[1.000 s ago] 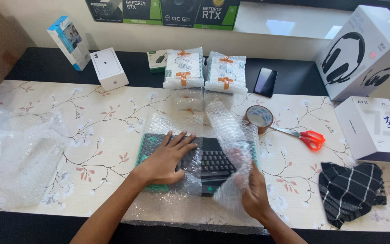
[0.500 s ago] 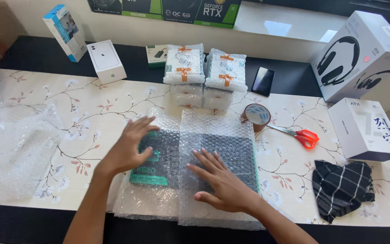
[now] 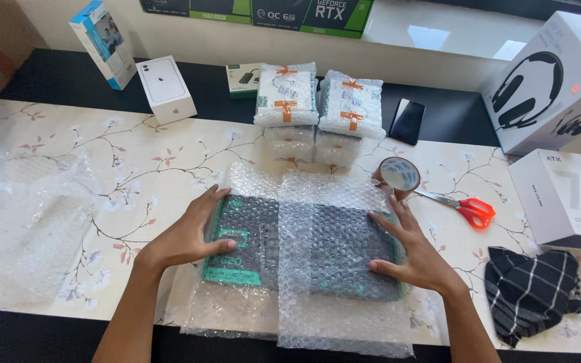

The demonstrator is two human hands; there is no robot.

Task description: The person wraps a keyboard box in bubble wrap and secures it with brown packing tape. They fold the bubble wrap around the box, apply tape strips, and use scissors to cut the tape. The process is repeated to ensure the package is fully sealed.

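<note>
On the desk (image 3: pixel 136 161), we wrapped a dark box (image 3: pixel 263 235).
Our left hand (image 3: pixel 186 235) and right hand (image 3: pixel 415 252) lay spread flat, pressing bubble wrap (image 3: pixel 337 269) against it.

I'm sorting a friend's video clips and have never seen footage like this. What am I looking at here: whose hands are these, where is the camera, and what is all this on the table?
The picture comes from a camera worn on a person's head, looking down at their own two bare hands; there is no machine. The left hand and the right hand press flat on either side of a dark box with green trim, which lies on a sheet of bubble wrap with a flap folded over its right part. Neither hand grips anything. The table has a flowered cover. On it lie a roll of tape, red-handled scissors, a dark checked cloth, loose clear wrap at the left, and two wrapped parcels tied with orange tape. Behind are a phone and several product boxes, the largest picturing headphones.
</note>
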